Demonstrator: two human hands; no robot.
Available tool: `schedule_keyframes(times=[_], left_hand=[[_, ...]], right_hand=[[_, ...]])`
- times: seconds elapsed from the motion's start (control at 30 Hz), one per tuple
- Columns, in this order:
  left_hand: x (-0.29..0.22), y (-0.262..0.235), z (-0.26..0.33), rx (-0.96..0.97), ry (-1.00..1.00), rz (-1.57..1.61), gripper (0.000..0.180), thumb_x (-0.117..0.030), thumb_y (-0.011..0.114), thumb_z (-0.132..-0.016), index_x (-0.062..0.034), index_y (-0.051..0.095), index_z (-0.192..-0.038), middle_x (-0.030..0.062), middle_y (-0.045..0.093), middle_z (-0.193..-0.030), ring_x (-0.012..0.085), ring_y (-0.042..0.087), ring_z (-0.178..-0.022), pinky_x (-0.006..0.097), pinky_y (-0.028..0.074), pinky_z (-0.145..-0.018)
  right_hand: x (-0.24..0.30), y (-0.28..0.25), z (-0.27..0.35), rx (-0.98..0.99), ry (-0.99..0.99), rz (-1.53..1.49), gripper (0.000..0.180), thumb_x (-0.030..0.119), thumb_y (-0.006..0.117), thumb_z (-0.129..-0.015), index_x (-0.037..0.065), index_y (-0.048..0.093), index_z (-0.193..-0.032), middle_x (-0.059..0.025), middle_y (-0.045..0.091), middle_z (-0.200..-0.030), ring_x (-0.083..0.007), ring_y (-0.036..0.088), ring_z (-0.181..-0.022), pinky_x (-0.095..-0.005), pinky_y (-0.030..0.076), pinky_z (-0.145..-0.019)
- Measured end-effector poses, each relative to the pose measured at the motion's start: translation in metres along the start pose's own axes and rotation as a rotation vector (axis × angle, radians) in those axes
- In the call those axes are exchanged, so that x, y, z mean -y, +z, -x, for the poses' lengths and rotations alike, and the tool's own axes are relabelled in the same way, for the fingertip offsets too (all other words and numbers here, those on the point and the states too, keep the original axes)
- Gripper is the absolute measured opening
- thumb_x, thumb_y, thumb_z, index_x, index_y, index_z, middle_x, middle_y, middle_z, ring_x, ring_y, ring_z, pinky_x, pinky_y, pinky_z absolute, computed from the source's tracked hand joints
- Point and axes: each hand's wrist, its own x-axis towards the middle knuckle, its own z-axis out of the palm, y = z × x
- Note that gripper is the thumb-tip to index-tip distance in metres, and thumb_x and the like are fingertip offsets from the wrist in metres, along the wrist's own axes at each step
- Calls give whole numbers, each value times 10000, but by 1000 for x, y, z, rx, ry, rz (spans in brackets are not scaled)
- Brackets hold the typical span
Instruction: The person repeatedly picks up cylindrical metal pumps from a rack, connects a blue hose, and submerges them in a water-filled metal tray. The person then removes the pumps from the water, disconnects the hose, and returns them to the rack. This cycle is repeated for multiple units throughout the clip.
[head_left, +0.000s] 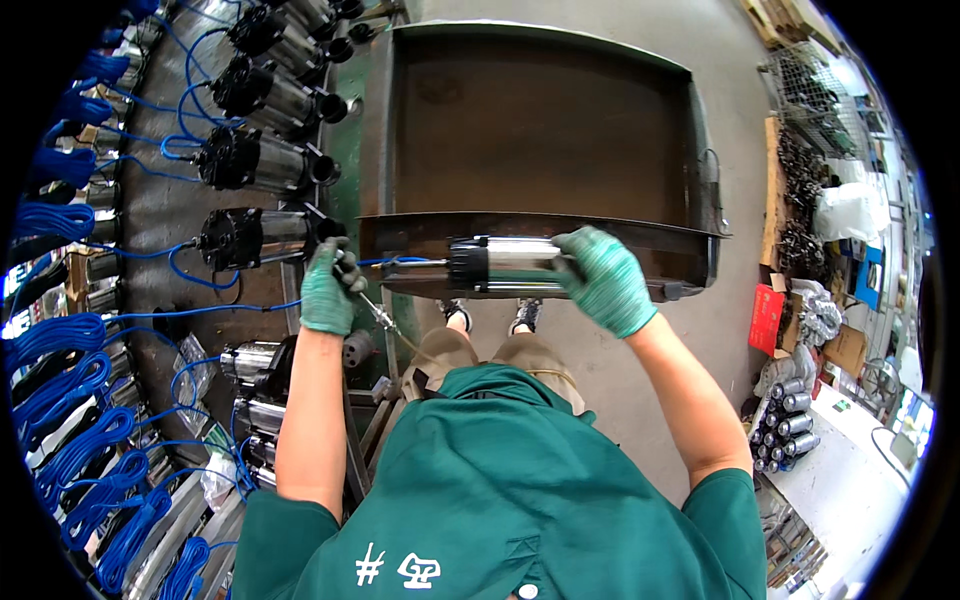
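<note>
Over the near strip of the metal trough (pixel 545 130), right hand (pixel 607 282) clasps the steel-bodied pump (pixel 518 258), left hand (pixel 328 288) grips a hose-fed tool (pixel 379 315); a slackening clasp could let the pump roll!

We have lots of room to pass over the big far part of the brown metal tray (pixel 545 120). Then 1 thin metal edge (pixel 545 217) gets in our way. Past it, the shiny submersible pump (pixel 520 260) and the right hand (pixel 612 282) block us. The left hand (pixel 328 295), a thin hose with a metal end (pixel 382 316) and a row of pumps (pixel 265 162) crowd our left side. We can slip by on the tray's right, over the grey floor (pixel 745 270).
</note>
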Motion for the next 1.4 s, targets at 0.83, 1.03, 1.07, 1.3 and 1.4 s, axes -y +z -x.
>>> schedule_keyframes(times=[0.83,1.03,1.07,1.3,1.4], left_hand=[[100,42,99,-4,422,-903,192,-52,560,-1050,-66,688,-1193,29,717,-1034,124,674,-855,279,560,-750],[68,-5,72,-275,675,-1255,262,-65,652,-985,-85,648,-1246,87,706,-1146,209,675,-962,357,542,-889],[60,-17,69,-370,651,-1331,231,-103,667,-979,-76,636,-1207,147,722,-1097,284,704,-961,411,546,-868],[26,-19,31,-450,637,-1663,192,-155,680,-942,-72,634,-1108,217,717,-1039,446,675,-995,533,536,-849],[16,1,17,-335,495,-1929,236,-222,686,-925,-93,658,-1122,197,725,-1076,411,669,-1088,579,473,-966]], right_hand=[[-260,-80,247,-273,1025,88,307,243,721,-909,52,623,-1128,-201,730,-918,-388,719,-851,-496,551,-795],[-292,-46,260,-396,1046,-79,434,252,746,-954,-1,555,-1250,-192,716,-1071,-299,692,-967,-458,544,-904],[-265,-52,242,-366,979,-15,442,188,758,-932,-1,553,-1275,-209,694,-1121,-317,686,-995,-459,541,-925],[-116,-56,111,-174,368,104,418,103,704,-958,36,587,-1354,-182,651,-1252,-355,667,-1092,-436,551,-937],[-10,-44,36,-2,274,-17,424,200,704,-970,76,589,-1359,-173,647,-1335,-378,703,-1070,-469,587,-867]])
